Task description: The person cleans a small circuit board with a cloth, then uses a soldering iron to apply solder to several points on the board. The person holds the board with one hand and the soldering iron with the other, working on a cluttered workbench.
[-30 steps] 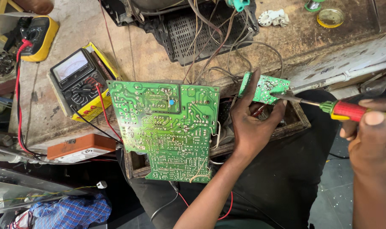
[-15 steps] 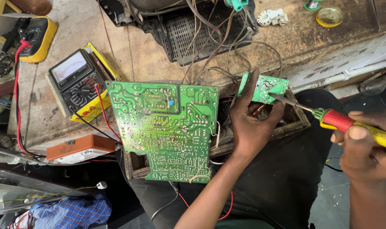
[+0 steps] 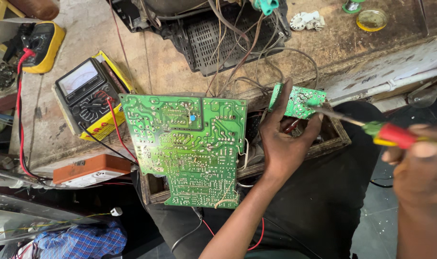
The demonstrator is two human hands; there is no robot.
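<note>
Left hand [image 3: 285, 144] grips small green board [image 3: 297, 101], right of the large board [image 3: 189, 148]. Right hand [image 3: 420, 177] holds screwdriver [image 3: 386, 133], tip touching small board.

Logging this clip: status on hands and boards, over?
Left hand gripping small green board. Right hand holding screwdriver, tip at that board. Large green board alongside, untouched.

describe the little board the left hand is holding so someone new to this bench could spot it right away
Start at the big green circuit board in the middle of the view, then look right past the left hand. The small green circuit board is pinched at that hand's fingertips, with the tip of the red and yellow screwdriver in the right hand against it. It is far smaller than its neighbour and is the only hand-held board.
</note>
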